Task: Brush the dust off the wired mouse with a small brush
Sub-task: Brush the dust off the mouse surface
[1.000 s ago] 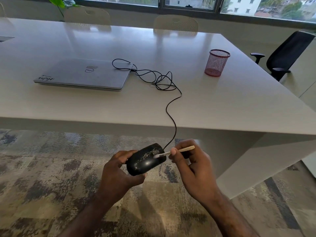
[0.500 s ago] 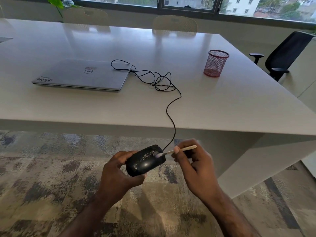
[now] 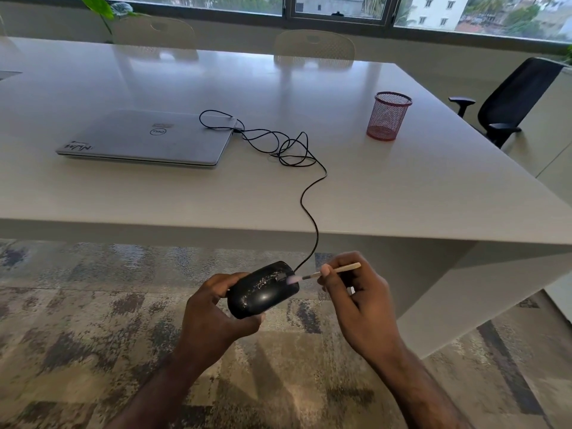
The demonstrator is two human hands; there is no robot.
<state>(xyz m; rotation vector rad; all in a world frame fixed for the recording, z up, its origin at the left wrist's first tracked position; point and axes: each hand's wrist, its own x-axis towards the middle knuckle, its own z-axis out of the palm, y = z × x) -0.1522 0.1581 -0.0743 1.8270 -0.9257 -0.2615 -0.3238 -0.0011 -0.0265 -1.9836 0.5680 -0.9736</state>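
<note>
A black wired mouse with pale dust streaks on its back is held in the air in front of the table edge. My left hand grips it from the left and underneath. My right hand pinches a small brush with a light wooden handle. The brush's pale tip touches the mouse's front end near the wheel. The mouse's black cable runs up over the table edge, loops on the tabletop and reaches the laptop.
A shut silver laptop lies on the white table. A red mesh pen cup stands at the right. A black office chair stands at the far right, two pale chairs behind the table. Patterned carpet lies below.
The brush tip has shifted slightly along the mouse's front end. Both hands and the mouse stay almost in place.
</note>
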